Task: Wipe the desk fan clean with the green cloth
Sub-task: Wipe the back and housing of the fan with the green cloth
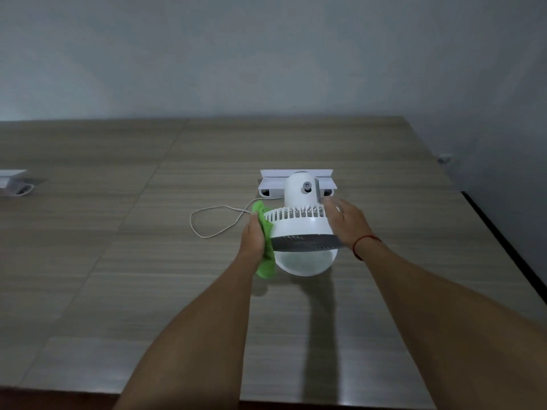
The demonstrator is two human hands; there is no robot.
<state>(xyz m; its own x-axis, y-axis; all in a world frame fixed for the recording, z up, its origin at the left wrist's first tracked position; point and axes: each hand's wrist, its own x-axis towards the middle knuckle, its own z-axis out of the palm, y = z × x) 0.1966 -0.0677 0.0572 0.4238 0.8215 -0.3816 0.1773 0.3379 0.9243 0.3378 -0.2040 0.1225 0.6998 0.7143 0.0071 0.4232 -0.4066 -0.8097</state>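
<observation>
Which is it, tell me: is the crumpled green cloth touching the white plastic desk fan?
Touching. The head view shows the green cloth, held by the left hand, pressed against the desk fan housing's left side.

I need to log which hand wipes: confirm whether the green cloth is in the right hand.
No, the green cloth is pressed by the left hand against the white plastic desk fan.

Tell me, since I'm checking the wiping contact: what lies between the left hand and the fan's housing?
The green cloth, pressed by the left hand against the desk fan, as the head view shows.
</observation>
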